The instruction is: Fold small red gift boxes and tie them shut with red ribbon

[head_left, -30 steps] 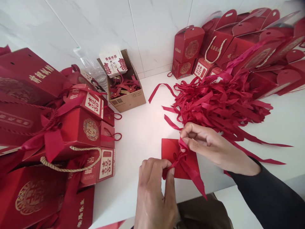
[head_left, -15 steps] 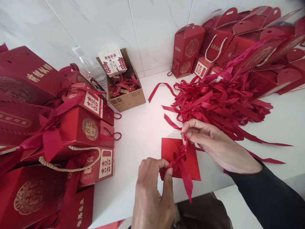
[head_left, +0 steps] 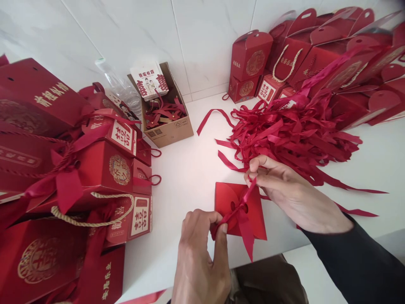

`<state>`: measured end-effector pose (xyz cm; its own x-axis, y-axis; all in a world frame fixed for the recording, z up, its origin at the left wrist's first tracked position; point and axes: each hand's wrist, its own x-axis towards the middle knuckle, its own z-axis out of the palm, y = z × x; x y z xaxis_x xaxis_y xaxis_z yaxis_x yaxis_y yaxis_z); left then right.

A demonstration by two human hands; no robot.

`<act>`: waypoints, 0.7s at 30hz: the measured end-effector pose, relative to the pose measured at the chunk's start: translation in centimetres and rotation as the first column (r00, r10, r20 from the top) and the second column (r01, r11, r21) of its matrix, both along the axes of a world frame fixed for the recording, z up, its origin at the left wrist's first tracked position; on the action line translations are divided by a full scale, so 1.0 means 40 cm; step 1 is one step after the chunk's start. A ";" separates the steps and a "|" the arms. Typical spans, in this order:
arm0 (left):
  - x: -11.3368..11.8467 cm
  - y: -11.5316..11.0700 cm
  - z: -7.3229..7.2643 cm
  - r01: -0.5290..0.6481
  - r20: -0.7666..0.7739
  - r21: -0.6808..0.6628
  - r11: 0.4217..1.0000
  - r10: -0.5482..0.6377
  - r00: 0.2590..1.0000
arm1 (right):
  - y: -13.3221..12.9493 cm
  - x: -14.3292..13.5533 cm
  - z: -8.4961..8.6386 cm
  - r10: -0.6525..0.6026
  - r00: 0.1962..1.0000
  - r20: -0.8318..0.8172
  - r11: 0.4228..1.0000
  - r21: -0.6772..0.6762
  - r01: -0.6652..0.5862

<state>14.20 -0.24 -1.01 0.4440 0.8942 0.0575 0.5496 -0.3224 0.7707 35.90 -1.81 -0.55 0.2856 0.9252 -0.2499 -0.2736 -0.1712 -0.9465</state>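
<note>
A small red box (head_left: 255, 223) stands near the front edge of the white table, its top flaps folded over two round holes. A red ribbon (head_left: 246, 226) crosses the holes, one tail hanging down the front. At the box's left side, my left hand (head_left: 205, 253) pinches one part of the ribbon between thumb and forefinger. My right hand (head_left: 281, 190) holds another part, pulled up beyond the box's upper right edge, with its fingertips closed. The crossing between the hands looks tight.
Loose red ribbons (head_left: 284, 131) lie heaped behind my right hand. Red gift boxes crowd the left (head_left: 101, 169) and back right (head_left: 251, 55). A cardboard box (head_left: 174, 133) with cards and ribbon pieces stands by the tiled wall, beside clear plastic (head_left: 118, 86).
My right hand has moved slightly right, drawing its part of the ribbon outward. My left hand has shifted slightly left, and the hanging tail sits a little higher.
</note>
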 end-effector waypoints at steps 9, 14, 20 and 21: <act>-0.006 -0.005 -0.003 -0.005 -0.002 -0.005 1.000 0.005 1.000 | 0.008 -0.011 -0.002 -0.054 0.990 -0.127 0.998 -0.039 0.050; -0.011 0.009 0.014 -0.014 0.032 0.008 1.000 0.014 0.999 | -0.007 -0.011 -0.002 -0.021 0.991 0.129 0.998 -0.059 0.029; 0.021 0.072 0.040 0.005 0.074 0.056 0.998 -0.009 0.997 | -0.064 -0.047 0.002 -0.124 0.792 0.598 0.979 -0.055 0.194; 0.035 0.082 0.038 0.028 0.066 0.062 0.998 -0.032 0.997 | -0.076 -0.057 0.005 -0.103 0.758 0.644 0.981 -0.062 0.186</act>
<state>15.62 3.03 0.52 0.4643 0.8743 0.1416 0.4869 -0.3855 0.7838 33.63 -4.85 -0.37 0.5444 0.8364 -0.0640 0.3521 -0.2971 -0.8876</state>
